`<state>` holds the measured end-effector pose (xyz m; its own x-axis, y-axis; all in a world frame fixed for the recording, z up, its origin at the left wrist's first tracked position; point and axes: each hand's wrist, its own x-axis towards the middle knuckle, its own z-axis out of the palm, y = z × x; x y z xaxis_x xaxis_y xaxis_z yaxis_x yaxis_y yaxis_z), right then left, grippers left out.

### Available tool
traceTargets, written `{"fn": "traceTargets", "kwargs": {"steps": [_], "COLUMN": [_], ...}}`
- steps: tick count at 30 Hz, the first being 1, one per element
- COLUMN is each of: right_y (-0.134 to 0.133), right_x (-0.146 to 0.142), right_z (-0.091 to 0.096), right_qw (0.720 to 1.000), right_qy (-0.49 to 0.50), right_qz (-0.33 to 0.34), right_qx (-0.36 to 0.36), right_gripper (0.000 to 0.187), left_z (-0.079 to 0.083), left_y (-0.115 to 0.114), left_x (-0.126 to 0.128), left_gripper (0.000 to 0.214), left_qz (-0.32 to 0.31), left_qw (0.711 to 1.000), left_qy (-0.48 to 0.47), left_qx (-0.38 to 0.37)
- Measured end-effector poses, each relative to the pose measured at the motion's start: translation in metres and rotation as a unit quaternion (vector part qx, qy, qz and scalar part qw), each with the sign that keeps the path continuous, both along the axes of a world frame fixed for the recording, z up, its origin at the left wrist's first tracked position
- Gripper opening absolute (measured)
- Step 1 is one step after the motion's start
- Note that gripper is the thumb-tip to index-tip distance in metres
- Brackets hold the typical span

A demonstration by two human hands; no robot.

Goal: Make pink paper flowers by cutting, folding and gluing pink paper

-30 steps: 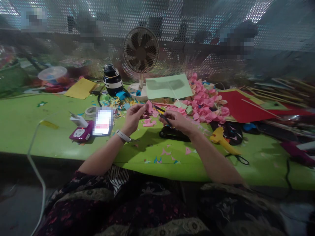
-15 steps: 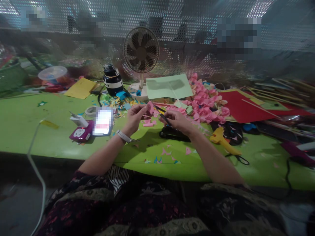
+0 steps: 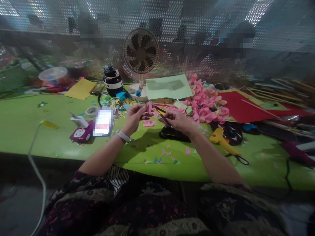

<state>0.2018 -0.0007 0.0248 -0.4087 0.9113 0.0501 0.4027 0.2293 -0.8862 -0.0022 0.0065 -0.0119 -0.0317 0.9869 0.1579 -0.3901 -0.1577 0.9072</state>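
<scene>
Paper (image 3: 149, 107) — thin, pink, slim scissors (image 3: 162, 115), ruffled paper heap (image 3: 206, 103)

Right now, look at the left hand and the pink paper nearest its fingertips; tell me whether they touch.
Touching. The head view shows the left hand pinching the pink paper, which sticks out past its grip.

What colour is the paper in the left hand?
The paper is pink, best seen in the head view.

1 fan (image 3: 141, 51) stands just right of a dark jug (image 3: 113, 89); in front, 1 lit phone (image 3: 104, 119) lies beside a purple adapter (image 3: 86, 133) and white charger (image 3: 80, 121)
</scene>
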Motion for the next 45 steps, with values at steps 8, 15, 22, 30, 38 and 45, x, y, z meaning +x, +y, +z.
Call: {"fn": "traceTargets", "kwargs": {"steps": [8,15,22,30,38,45], "right_y": [0.012,0.035,0.054,0.06,0.06,0.06], "right_x": [0.01,0.041,0.064,0.07,0.068,0.08], "right_z": [-0.008,-0.01,-0.025,-0.036,-0.033,-0.018], "right_qw": [0.999,0.952,0.887,0.855,0.83,0.886], "right_qy": [0.028,-0.263,-0.427,-0.488,-0.524,-0.443], "right_qz": [-0.042,-0.136,-0.155,-0.163,-0.19,-0.133], "right_qx": [0.021,0.078,0.087,0.057,0.033,-0.029], "right_gripper": [0.058,0.025,0.028,0.027,0.027,0.019], "left_z": [0.002,-0.002,-0.003,-0.002,0.0,-0.005], "left_y": [0.0,0.006,0.006,0.002,-0.001,0.001], "left_x": [0.0,-0.001,-0.002,-0.001,0.005,-0.001], "left_gripper": [0.031,0.021,0.016,0.015,0.005,0.02], "left_qz": [-0.021,-0.058,-0.085,-0.098,-0.092,-0.16], "left_qw": [0.999,0.986,0.984,0.99,0.99,0.98], "left_qy": [-0.032,-0.066,-0.054,-0.011,0.004,0.069], "left_qx": [-0.029,-0.139,-0.147,-0.105,-0.107,-0.095]}}
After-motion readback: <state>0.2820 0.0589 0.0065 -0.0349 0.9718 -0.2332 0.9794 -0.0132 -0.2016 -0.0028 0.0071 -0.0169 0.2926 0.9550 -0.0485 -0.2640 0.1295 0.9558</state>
